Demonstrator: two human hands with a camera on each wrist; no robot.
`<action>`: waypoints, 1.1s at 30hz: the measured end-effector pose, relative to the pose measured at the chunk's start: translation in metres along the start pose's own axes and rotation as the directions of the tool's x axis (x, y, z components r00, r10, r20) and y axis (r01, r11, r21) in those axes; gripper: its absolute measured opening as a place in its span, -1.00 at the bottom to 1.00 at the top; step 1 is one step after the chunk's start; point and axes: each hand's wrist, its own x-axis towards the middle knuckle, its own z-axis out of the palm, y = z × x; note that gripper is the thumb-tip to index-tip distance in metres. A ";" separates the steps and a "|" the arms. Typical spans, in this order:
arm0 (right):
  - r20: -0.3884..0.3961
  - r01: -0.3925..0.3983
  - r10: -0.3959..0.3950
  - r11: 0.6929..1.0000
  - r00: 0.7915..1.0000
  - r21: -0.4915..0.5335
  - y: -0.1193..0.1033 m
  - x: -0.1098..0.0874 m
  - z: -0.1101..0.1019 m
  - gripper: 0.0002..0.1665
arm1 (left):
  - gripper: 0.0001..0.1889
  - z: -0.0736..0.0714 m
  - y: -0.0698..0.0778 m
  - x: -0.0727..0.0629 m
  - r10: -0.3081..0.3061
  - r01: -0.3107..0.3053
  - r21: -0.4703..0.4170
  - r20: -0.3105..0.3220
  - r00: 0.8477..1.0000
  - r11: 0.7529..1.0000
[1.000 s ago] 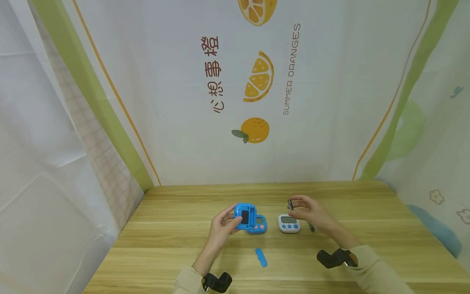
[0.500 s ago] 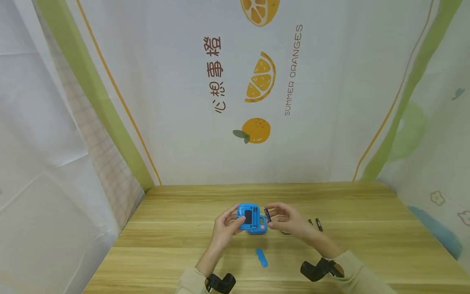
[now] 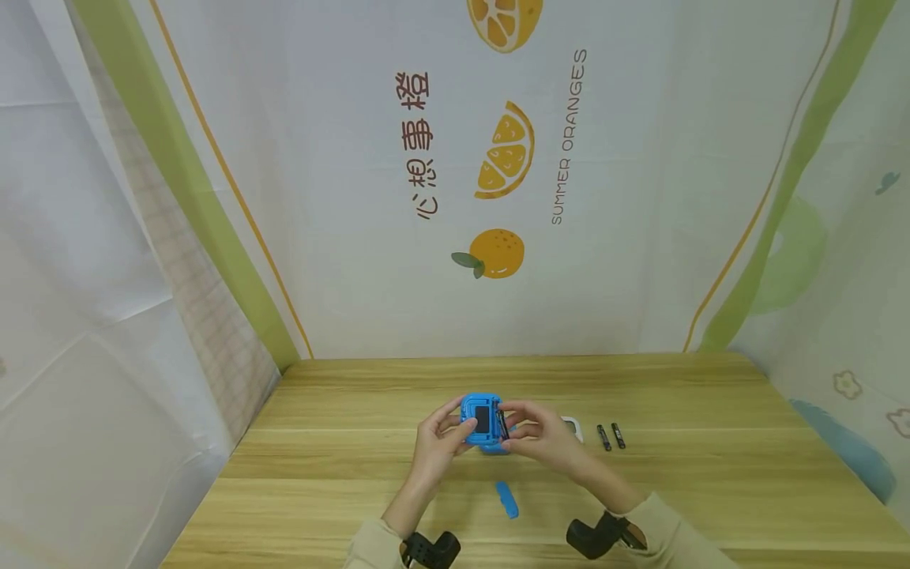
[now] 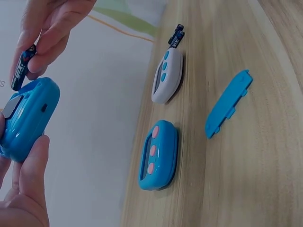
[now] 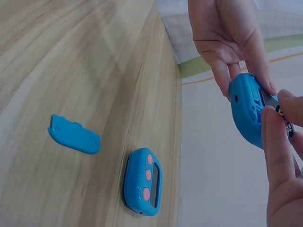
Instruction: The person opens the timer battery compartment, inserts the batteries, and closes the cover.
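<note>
My left hand grips a blue digital timer above the table, its back with a black rectangle and an uncovered battery slot turned up. Between the thumb and fingers of my right hand is a black battery, pinched right at the slot's edge and tilted to it. Under the held timer, a second blue timer with pink buttons lies on the table. A loose blue battery cover lies nearer the front.
A white timer with blue buttons sits right of the blue one, partly hidden behind my right hand in the head view. Beside it lie two batteries on the wooden table. A printed curtain hangs at the back.
My right hand has carried the battery leftward from over the white timer to the slot of the held timer. My left hand has shifted slightly right, still gripping the timer.
</note>
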 end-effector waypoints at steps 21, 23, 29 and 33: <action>-0.169 -0.062 0.033 0.984 0.985 -0.166 -0.021 -0.002 0.013 -0.57 | -0.51 0.004 0.002 -0.004 -0.016 0.016 0.026 0.009 1.000 1.000; -0.176 -0.060 0.028 0.982 0.984 -0.179 -0.011 0.000 0.011 -0.53 | -0.50 0.004 0.002 -0.004 -0.016 0.016 0.023 0.017 1.000 1.000; -0.125 0.038 -0.060 0.984 0.990 -0.173 0.007 0.004 0.003 -0.33 | -0.49 0.003 0.001 -0.003 -0.014 0.013 0.019 0.045 0.999 1.000; -0.062 0.084 -0.096 0.982 0.993 -0.167 0.010 0.005 -0.003 -0.24 | -0.49 0.003 0.002 -0.003 -0.019 0.018 0.016 0.065 0.998 1.000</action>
